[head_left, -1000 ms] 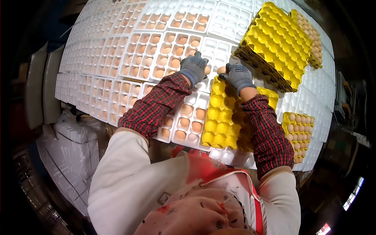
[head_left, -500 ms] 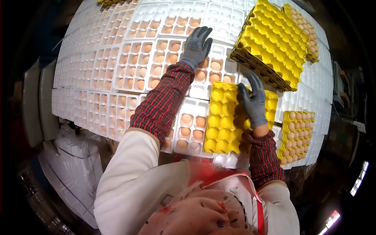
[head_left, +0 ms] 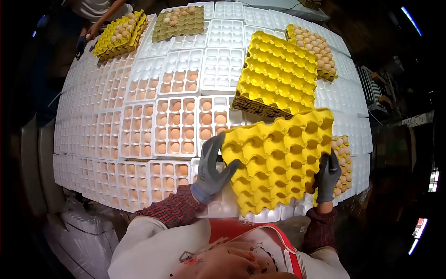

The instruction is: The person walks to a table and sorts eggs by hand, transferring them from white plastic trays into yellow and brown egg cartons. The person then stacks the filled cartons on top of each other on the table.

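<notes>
A yellow egg tray [head_left: 278, 162] with no eggs in its cups is raised and tilted in front of me. My left hand [head_left: 210, 169], in a grey glove, grips its left edge between thumb and fingers. On the opposite edge, my gloved right hand [head_left: 328, 176] is closed, its fingers partly hidden. Under and beside the lifted tray are white foam egg boxes; one box [head_left: 175, 125] left of it has brown eggs in its cells. Just beyond the tray stands a stack of yellow egg trays [head_left: 278, 74].
Full yellow trays of eggs stand at the right [head_left: 343, 167] and far right [head_left: 313, 46]. A greenish tray [head_left: 179, 22] and a yellow stack [head_left: 121, 35], both with some eggs, are at the back. A co-worker's arm [head_left: 104, 17] reaches in at upper left.
The yellow tray, earlier lying on the boxes, is now lifted and held at both sides. My left hand has come back from the eggs to it. The view has shifted, showing more of the far end.
</notes>
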Demonstrator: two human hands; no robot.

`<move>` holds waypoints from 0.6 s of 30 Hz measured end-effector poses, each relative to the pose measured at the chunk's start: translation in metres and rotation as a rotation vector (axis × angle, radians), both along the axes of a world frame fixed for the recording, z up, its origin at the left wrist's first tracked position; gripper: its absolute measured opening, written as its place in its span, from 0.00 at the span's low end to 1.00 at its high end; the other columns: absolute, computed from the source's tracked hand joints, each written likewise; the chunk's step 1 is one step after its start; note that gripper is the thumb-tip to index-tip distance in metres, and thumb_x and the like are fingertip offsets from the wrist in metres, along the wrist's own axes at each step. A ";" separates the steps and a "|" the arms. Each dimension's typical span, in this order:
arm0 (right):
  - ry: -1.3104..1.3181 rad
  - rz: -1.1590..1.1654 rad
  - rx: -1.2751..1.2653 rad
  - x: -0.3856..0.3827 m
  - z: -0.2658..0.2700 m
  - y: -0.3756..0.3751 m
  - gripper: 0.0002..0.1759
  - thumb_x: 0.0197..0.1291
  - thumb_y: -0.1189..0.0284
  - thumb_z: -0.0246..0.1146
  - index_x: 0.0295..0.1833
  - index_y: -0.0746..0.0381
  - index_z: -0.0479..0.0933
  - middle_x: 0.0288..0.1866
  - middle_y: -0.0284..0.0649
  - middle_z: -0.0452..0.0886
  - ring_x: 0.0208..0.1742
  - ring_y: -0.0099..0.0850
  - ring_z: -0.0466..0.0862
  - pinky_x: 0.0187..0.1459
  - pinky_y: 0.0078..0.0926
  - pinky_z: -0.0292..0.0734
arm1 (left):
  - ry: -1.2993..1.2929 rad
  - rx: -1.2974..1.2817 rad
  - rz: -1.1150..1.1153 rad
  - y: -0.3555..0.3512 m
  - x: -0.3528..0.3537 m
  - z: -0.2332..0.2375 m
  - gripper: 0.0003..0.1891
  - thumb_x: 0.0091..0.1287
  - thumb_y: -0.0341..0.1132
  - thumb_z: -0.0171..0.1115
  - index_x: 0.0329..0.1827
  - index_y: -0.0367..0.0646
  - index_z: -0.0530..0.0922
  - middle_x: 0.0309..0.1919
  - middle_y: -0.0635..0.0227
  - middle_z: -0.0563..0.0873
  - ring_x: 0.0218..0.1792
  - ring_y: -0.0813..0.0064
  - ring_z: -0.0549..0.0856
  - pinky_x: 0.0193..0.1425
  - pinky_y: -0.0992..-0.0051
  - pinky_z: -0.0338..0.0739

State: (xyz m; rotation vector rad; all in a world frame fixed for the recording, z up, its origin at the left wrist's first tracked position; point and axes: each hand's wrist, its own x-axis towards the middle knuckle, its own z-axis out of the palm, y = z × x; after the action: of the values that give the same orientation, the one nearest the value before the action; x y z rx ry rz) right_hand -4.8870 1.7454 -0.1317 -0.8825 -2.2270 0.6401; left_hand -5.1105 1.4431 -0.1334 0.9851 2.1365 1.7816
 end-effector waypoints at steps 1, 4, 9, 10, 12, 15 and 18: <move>0.016 0.031 -0.061 -0.038 0.054 0.013 0.16 0.71 0.74 0.59 0.59 0.70 0.80 0.50 0.50 0.88 0.48 0.38 0.87 0.50 0.31 0.80 | -0.180 0.105 -0.016 0.016 -0.015 0.021 0.44 0.63 0.28 0.73 0.80 0.38 0.57 0.69 0.56 0.73 0.58 0.70 0.83 0.57 0.74 0.82; 0.051 0.162 0.395 -0.147 0.118 0.112 0.16 0.70 0.69 0.61 0.60 0.60 0.82 0.47 0.51 0.87 0.47 0.48 0.87 0.49 0.36 0.81 | -0.244 0.361 -0.025 0.086 -0.075 0.018 0.31 0.66 0.26 0.72 0.70 0.39 0.66 0.50 0.63 0.84 0.45 0.80 0.85 0.47 0.81 0.82; -0.598 -0.147 0.232 -0.286 0.130 0.180 0.52 0.56 0.25 0.53 0.80 0.43 0.63 0.84 0.49 0.54 0.80 0.56 0.60 0.73 0.65 0.58 | -0.529 0.444 0.191 0.167 -0.120 0.009 0.28 0.63 0.38 0.78 0.59 0.40 0.71 0.37 0.67 0.82 0.27 0.81 0.82 0.29 0.80 0.78; -0.708 -0.103 0.081 -0.292 0.103 0.181 0.59 0.52 0.20 0.49 0.83 0.43 0.56 0.84 0.54 0.51 0.82 0.58 0.55 0.74 0.64 0.56 | -0.512 0.252 0.183 0.167 -0.123 -0.002 0.28 0.63 0.41 0.77 0.58 0.39 0.72 0.37 0.66 0.83 0.28 0.80 0.82 0.30 0.79 0.79; -0.866 -0.052 -0.016 -0.285 0.035 0.164 0.61 0.54 0.19 0.45 0.85 0.46 0.50 0.84 0.57 0.50 0.84 0.63 0.45 0.76 0.64 0.50 | 0.111 0.024 0.259 0.170 -0.146 -0.055 0.30 0.62 0.51 0.75 0.56 0.37 0.77 0.39 0.62 0.85 0.31 0.77 0.84 0.36 0.76 0.81; -0.643 -0.115 0.053 -0.272 0.018 0.135 0.56 0.59 0.23 0.46 0.84 0.47 0.52 0.83 0.57 0.54 0.83 0.61 0.49 0.77 0.62 0.50 | 0.015 -0.244 0.082 0.144 -0.144 -0.003 0.29 0.64 0.53 0.73 0.55 0.36 0.79 0.40 0.61 0.87 0.36 0.77 0.85 0.43 0.74 0.81; -0.668 0.001 0.128 -0.283 0.021 0.165 0.55 0.58 0.24 0.48 0.83 0.47 0.57 0.82 0.55 0.57 0.81 0.61 0.56 0.78 0.52 0.54 | -0.125 -0.214 -0.060 0.135 -0.145 -0.022 0.26 0.66 0.54 0.71 0.52 0.39 0.83 0.36 0.64 0.87 0.35 0.78 0.84 0.42 0.75 0.81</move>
State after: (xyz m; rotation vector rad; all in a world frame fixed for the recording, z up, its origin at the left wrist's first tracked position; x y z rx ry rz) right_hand -5.1698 1.9105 -0.1109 -1.1479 -2.8109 0.2038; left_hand -5.2558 1.5776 -0.1549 0.8522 2.1415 1.5066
